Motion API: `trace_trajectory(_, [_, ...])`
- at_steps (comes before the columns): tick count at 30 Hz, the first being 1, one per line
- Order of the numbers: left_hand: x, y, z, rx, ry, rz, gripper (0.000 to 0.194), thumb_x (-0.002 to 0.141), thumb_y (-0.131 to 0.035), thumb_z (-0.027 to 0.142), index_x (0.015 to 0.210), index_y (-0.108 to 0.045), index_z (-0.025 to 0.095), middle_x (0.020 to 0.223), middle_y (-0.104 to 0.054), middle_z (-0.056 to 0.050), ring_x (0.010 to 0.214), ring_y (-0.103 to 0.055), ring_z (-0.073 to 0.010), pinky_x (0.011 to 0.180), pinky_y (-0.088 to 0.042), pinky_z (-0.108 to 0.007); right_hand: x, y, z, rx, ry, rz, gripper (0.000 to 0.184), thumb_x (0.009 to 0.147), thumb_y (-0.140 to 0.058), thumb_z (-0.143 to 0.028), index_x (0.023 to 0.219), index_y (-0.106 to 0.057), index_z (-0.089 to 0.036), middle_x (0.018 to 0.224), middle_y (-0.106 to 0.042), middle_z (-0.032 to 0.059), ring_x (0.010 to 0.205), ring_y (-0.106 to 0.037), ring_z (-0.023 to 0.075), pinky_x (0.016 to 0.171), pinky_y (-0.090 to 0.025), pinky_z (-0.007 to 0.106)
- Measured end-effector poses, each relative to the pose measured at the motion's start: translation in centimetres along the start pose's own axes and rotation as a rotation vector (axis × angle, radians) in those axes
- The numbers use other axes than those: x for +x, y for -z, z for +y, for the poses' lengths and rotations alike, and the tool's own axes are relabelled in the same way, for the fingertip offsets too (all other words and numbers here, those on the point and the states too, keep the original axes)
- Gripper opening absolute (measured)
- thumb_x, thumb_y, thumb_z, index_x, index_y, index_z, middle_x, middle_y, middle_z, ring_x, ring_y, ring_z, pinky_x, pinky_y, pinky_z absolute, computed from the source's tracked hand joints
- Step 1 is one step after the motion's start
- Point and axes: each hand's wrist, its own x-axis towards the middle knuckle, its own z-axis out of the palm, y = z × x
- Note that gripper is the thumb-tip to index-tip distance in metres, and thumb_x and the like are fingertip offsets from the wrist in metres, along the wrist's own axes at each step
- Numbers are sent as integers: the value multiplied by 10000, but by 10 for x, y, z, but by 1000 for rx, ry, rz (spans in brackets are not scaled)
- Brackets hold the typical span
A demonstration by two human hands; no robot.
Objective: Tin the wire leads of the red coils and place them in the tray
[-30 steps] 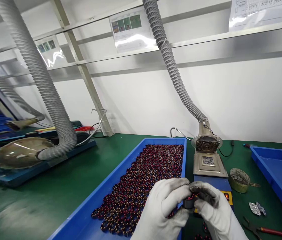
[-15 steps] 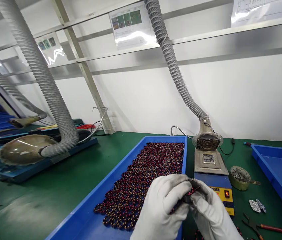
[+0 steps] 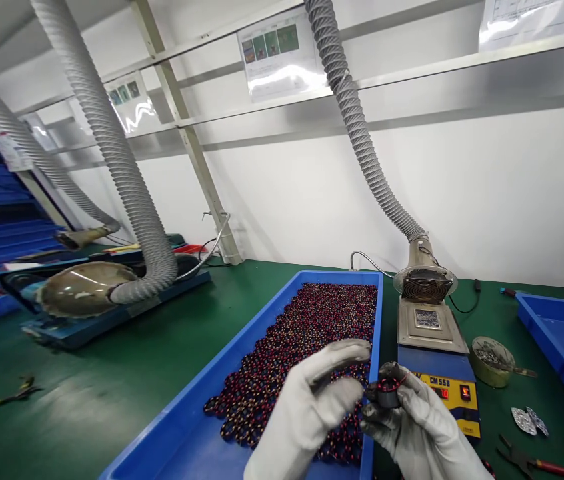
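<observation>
Between the gloved fingertips of my right hand [image 3: 425, 420] is a small wire-wound coil [image 3: 388, 393], dark with red wire and a black ring around its lower part. My left hand [image 3: 307, 410], also in a white glove, is just left of the coil, thumb and fingers apart, with nothing in it. Both hands are over the near right side of a blue tray [image 3: 197, 450]. Many similar dark ring coils [image 3: 282, 373] with red and gold wire lie packed in that tray. Dark smudges mark the right glove's fingertips.
Right of the tray stands a solder pot [image 3: 435, 343] with a lit display, under an extraction hood [image 3: 425, 283]. Farther right are a round tin [image 3: 492, 363], foil pieces [image 3: 529, 421], red-handled pliers [image 3: 557, 468] and another blue tray [image 3: 562, 347]. Another hood [image 3: 82, 287] sits at left.
My left hand has come off the coil and opened, moving slightly left. My right hand keeps the coil, which now shows more fully. The view has shifted somewhat to the left.
</observation>
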Motion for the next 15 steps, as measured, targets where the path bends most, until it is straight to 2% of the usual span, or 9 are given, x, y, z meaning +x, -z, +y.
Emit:
trace_trajectory(2, [0,-4,2,63,83,-135,255,586,-673,143,819,-712,239,950,-681,-32,868,-623,-197,790,-495,-224,0,-4,2,28,25,16,283,591,-792,-230,846,-676,-198,745,-699,37,671,-651,145,686,-490,294])
trace_trajectory(3, [0,-8,2,47,94,-134,221,578,-667,134,772,-719,227,904,-689,-38,828,-629,-195,758,-505,-225,1,-5,3,40,38,16,295,570,-803,-225,836,-677,-200,757,-700,30,683,-651,145,699,-489,294])
trace_trajectory(6, [-1,-17,-3,-59,40,7,112,623,-620,134,595,-701,206,724,-691,-37,719,-630,-181,676,-519,-227,1,-7,5,42,48,-7,346,535,-819,-230,850,-678,-203,756,-700,22,681,-653,162,754,-483,346])
trace_trajectory(10, [-5,-10,-8,-127,-37,225,108,717,-606,217,650,-690,206,762,-694,-39,762,-638,-187,707,-524,-249,-1,-2,3,39,-6,-7,287,601,-784,-249,866,-684,-206,733,-702,31,659,-654,157,706,-494,317])
trace_trajectory(11, [-6,-6,-9,-86,-46,237,103,728,-602,235,687,-693,209,806,-694,-44,797,-637,-194,733,-523,-264,-1,0,2,41,-11,-2,272,617,-773,-264,867,-685,-205,748,-704,36,668,-654,159,691,-496,308])
trace_trajectory(12, [-7,-4,-9,-14,-49,205,85,708,-624,235,748,-696,217,871,-689,-49,843,-631,-206,772,-517,-286,-1,1,1,42,0,-1,268,630,-763,-281,874,-686,-203,779,-706,43,687,-653,161,685,-497,303])
trace_trajectory(13, [-8,-2,-9,85,-48,128,168,659,-665,212,823,-694,232,948,-676,-50,900,-616,-223,818,-504,-314,0,3,1,38,24,-9,266,632,-759,-288,874,-690,-200,803,-707,48,709,-649,165,691,-498,301])
trace_trajectory(15, [-9,-3,-9,288,-63,-41,465,560,-705,115,989,-646,285,1066,-634,-38,982,-580,-245,882,-473,-368,1,4,1,22,87,-37,258,635,-753,-305,864,-699,-198,835,-704,56,772,-638,177,739,-491,316])
